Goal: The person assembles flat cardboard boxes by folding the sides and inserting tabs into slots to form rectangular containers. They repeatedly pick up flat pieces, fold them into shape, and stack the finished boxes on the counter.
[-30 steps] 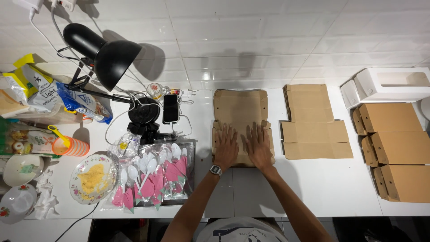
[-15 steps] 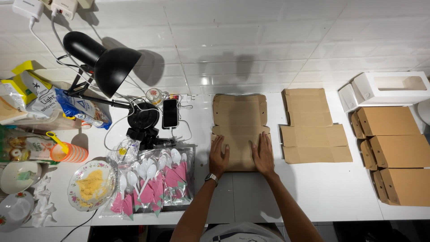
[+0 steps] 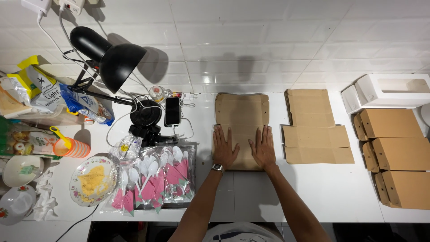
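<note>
While I look down from the head camera, this is what I read off the bench:

Left hand: my left hand (image 3: 224,149) lies palm down on the near half of the flat cardboard blank (image 3: 242,117), fingers spread apart and straight, clamped on nothing; a wristwatch (image 3: 217,168) sits on the wrist.

Right hand: my right hand (image 3: 263,148) lies flat just beside it on the same blank, at 3 o'clock from the left hand, fingers apart, gripping nothing.

Cardboard blank: unfolded, brown, lying flat on the white bench (image 3: 331,188), its far end at 12 o'clock from my hands, close to the tiled wall.

Second blank: a second flat cardboard piece (image 3: 316,127) lies at 3 o'clock from the first, apart from it.

Folded boxes: three brown folded boxes (image 3: 398,154) sit in a column at the far 3 o'clock side, with a white window box (image 3: 389,89) beyond them at 12 o'clock.

Left side: at 9 o'clock from my hands is a tray of packed white spoons with pink napkins (image 3: 154,179); a phone (image 3: 172,111) lies at 10 o'clock, beside the black desk lamp (image 3: 112,58).

Far left: a flowered plate with yellow food (image 3: 93,180) and an orange ribbed cup (image 3: 71,148).
</note>
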